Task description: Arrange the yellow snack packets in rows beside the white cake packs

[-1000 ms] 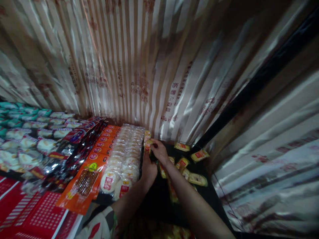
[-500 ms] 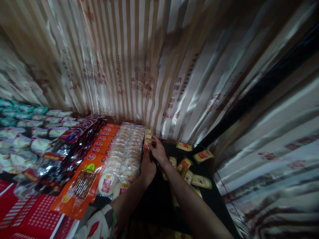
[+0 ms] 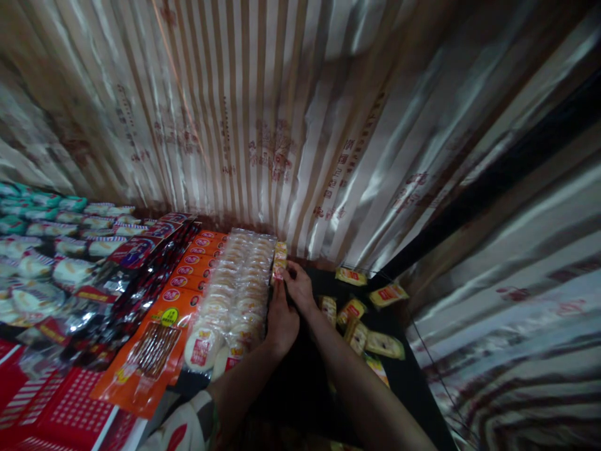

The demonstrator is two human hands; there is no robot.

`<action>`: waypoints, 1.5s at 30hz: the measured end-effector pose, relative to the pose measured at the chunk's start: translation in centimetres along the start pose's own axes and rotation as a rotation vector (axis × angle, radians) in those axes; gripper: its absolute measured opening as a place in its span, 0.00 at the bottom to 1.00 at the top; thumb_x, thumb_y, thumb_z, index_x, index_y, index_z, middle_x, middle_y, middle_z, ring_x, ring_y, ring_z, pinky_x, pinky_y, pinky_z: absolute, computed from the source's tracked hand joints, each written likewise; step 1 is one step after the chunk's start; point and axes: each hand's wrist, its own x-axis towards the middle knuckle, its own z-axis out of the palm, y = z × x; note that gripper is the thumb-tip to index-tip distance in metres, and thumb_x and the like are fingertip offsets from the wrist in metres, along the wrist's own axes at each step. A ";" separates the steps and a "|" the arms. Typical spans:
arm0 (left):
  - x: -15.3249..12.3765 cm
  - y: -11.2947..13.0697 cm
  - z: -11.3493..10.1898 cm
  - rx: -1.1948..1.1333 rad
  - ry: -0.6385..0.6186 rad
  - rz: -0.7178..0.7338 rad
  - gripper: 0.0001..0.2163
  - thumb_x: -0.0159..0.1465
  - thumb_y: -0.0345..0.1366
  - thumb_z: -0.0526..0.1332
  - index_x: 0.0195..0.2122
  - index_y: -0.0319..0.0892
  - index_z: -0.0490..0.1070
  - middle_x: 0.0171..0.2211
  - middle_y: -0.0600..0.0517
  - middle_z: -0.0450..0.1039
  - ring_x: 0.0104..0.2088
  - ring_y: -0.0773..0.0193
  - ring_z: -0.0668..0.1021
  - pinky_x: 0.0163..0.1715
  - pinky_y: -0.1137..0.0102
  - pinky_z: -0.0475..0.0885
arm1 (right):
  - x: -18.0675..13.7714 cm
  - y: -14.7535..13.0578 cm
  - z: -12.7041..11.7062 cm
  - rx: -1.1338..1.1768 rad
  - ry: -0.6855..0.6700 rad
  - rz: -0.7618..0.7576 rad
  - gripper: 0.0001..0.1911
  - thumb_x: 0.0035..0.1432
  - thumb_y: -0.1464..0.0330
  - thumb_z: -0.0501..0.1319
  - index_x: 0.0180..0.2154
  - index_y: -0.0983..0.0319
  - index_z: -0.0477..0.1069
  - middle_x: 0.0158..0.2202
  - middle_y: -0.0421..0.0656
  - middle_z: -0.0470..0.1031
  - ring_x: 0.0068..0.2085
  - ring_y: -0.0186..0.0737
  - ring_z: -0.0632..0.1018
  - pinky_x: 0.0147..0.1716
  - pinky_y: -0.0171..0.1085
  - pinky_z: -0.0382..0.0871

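Note:
A narrow row of small yellow snack packets (image 3: 280, 252) runs along the right side of the clear-wrapped round white cakes (image 3: 248, 272). At the near end of this row, my right hand (image 3: 299, 289) is closed, its thumb and fingers pinching a packet from the right. My left hand (image 3: 282, 321) touches the same packet from the near side, fingers pressed together and pointing away from me; part of the packet is hidden by the fingers. To the right of my forearms, several loose yellow packets (image 3: 385, 344) lie scattered on the black tabletop (image 3: 300, 388).
Orange snack bags (image 3: 154, 351) overlap in a row left of the cakes, then dark red packs (image 3: 150, 241) and white-wrapped rolls (image 3: 75, 272). A red basket (image 3: 70, 401) stands at the front left. Striped curtain (image 3: 263, 113) hangs behind; a black pole (image 3: 441, 219) slants down at the right.
Both hands have shifted slightly toward me along the row, staying at the packet. More of the yellow row shows beyond my fingers. The camera view has shifted slightly.

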 end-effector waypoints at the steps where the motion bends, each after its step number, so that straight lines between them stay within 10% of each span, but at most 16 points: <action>1: 0.0 0.0 0.0 0.000 0.000 0.000 0.34 0.50 0.20 0.49 0.62 0.28 0.50 0.65 0.43 0.47 0.65 0.64 0.51 0.65 0.70 0.44 | 0.0 0.1 0.0 -0.007 0.001 0.001 0.20 0.53 0.60 0.56 0.44 0.64 0.70 0.39 0.46 0.76 0.39 0.40 0.75 0.46 0.41 0.68; 16: -0.7 0.9 -0.1 0.010 0.000 0.010 0.32 0.51 0.20 0.50 0.61 0.33 0.54 0.65 0.44 0.46 0.65 0.61 0.50 0.64 0.67 0.47 | -0.5 -1.5 -2.5 -0.183 -0.007 0.005 0.20 0.54 0.62 0.56 0.47 0.64 0.69 0.46 0.50 0.73 0.46 0.43 0.74 0.49 0.42 0.66; 24: -4.4 1.7 0.1 0.206 -0.077 -0.037 0.19 0.59 0.32 0.53 0.52 0.38 0.66 0.49 0.43 0.71 0.50 0.58 0.72 0.53 0.67 0.64 | -7.0 -1.3 -9.2 -0.284 0.067 0.001 0.16 0.56 0.65 0.51 0.42 0.61 0.73 0.42 0.46 0.76 0.39 0.42 0.78 0.43 0.41 0.70; 32: -5.7 1.3 1.3 0.175 -0.127 -0.161 0.17 0.61 0.37 0.55 0.50 0.41 0.66 0.44 0.46 0.75 0.46 0.61 0.75 0.47 0.70 0.67 | -11.3 -1.9 -9.4 -0.427 -0.115 -0.078 0.16 0.57 0.71 0.50 0.43 0.60 0.73 0.43 0.47 0.77 0.42 0.44 0.77 0.43 0.40 0.68; 40: -6.8 1.9 -0.9 0.024 0.034 -0.063 0.20 0.55 0.28 0.57 0.50 0.43 0.67 0.45 0.48 0.71 0.42 0.65 0.75 0.46 0.72 0.68 | -11.8 -3.3 -9.9 -0.217 -0.031 -0.018 0.20 0.54 0.70 0.52 0.49 0.64 0.68 0.45 0.48 0.74 0.41 0.41 0.77 0.44 0.40 0.70; 45: -8.3 3.3 -2.8 0.066 -0.032 0.055 0.17 0.54 0.28 0.56 0.45 0.42 0.72 0.42 0.48 0.73 0.41 0.64 0.75 0.45 0.72 0.67 | -13.1 -5.0 -11.9 -0.473 -0.019 -0.164 0.25 0.51 0.69 0.59 0.53 0.63 0.66 0.51 0.51 0.70 0.49 0.47 0.72 0.50 0.45 0.65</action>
